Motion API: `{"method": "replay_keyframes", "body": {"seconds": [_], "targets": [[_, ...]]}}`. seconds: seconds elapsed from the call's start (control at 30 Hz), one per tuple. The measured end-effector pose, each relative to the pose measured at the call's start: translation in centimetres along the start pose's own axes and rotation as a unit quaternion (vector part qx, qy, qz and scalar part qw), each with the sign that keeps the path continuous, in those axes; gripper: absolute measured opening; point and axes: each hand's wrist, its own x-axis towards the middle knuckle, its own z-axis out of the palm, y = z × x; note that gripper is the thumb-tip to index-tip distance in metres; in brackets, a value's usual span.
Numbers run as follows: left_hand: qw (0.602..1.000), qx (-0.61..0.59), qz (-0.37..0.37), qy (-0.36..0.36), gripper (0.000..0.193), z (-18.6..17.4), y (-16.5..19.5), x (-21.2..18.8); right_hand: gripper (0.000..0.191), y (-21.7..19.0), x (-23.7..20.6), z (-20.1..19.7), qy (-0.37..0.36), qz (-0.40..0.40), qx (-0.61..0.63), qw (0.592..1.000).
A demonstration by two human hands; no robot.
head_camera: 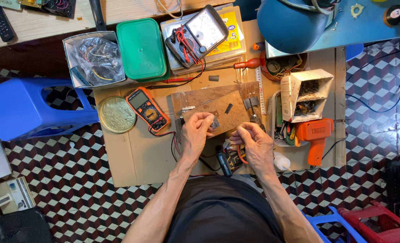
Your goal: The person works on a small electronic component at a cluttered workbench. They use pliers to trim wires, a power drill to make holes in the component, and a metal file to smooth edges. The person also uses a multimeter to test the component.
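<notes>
Seen from above: left hand (196,130) pinching a small dark component (214,124) over a brown board (220,110). Right hand (253,140) curled around an orange wire (240,155), just beside. Orange multimeter (147,109) and round gold lid (116,114) lying left on the cardboard surface (137,157). Orange soldering gun (314,137) right. Green lidded box (141,48) and analog meter (199,32) farther up.

checkered tile floor (65,171), blue stool (24,108)

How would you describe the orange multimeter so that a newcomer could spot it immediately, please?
Start at the sheet of brown cardboard on the tiled floor. Near its upper left lies a round gold lid; the orange multimeter lies just right of it, close to the left hand. Unlike the black meter above, it has an orange case and a dial.
</notes>
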Motion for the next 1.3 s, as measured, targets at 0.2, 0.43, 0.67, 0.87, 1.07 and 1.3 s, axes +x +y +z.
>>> {"method": "replay_keyframes", "body": {"seconds": [0.2,0.43,0.67,0.87,1.07,1.3], "targets": [[0.992,0.019,0.121,-0.042,0.023,1.2,0.2,1.8,0.024,-1.1,3.1,1.1,0.057,-0.097,-0.199,0.974],[0.955,0.243,0.163,0.054,0.020,1.4,1.1,1.0,0.034,-1.5,5.5,2.3,0.071,-0.301,-0.398,0.864],[0.941,0.270,0.195,0.067,0.018,0.9,1.4,0.5,0.020,-0.8,5.2,2.3,0.070,-0.184,-0.289,0.937],[0.943,0.259,0.190,0.084,0.016,0.9,0.5,0.6,0.016,1.1,3.8,1.2,0.042,-0.037,0.040,0.998],[0.958,0.244,0.127,0.081,0.016,2.5,0.1,0.6,0.018,1.9,3.5,1.4,0.043,0.025,0.119,0.992],[0.960,0.189,0.192,0.076,0.015,2.1,-1.1,-0.5,0.018,1.5,3.7,2.9,0.036,0.026,0.005,0.999]]}}
